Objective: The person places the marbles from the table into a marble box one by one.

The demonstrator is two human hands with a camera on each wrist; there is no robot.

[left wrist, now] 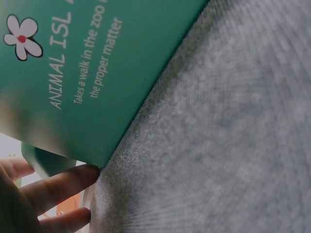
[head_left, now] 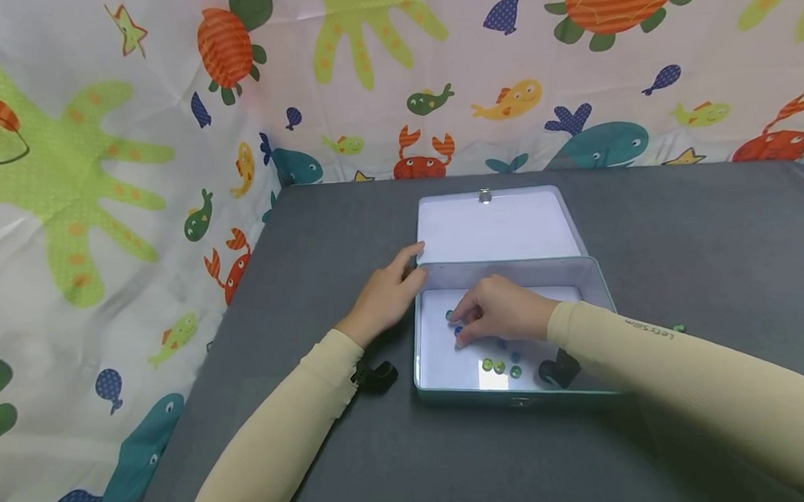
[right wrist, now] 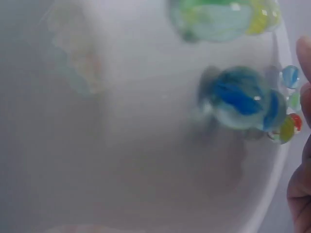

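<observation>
A shallow tin box (head_left: 520,396), green outside and white inside, lies with its lid (head_left: 497,225) folded back. My left hand (head_left: 385,296) rests at its left side near the hinge, fingers extended; the left wrist view has fingertips (left wrist: 82,177) at the green corner. Inside the box, my right hand (head_left: 507,310) bends its thumb and forefinger around a blue marble (head_left: 459,330); whether they pinch it is unclear. A greenish marble (head_left: 449,315) is beside the forefinger. Several glass marbles lie nearer the front, including a yellow-green marble (head_left: 488,365) and a blue-swirled marble (right wrist: 241,97).
The box stands on a grey tabletop (head_left: 335,246). A small green object (head_left: 678,328) shows past the right sleeve. Dark wrist devices sit under the left wrist (head_left: 376,377) and right wrist (head_left: 560,369). A sea-animal curtain (head_left: 369,82) borders the table's back and left.
</observation>
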